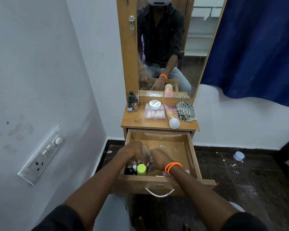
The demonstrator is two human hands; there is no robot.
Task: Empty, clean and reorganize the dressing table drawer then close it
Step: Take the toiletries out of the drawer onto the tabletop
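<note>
The wooden drawer of the dressing table stands pulled out. Both hands are inside it, close together. My left hand and my right hand, with orange bands at the wrist, are closed around a clear plastic packet between them. Below the hands, in the drawer's front left corner, stand a bottle with a lime-green cap and a few small dark and white bottles. The back and right of the drawer floor are bare wood under a clear liner.
On the tabletop lie a clear box of small bottles with a white jar on it, a pink tube, a striped cloth and small bottles. Behind is a mirror. A blue curtain hangs at the right, and a switchboard is on the left wall.
</note>
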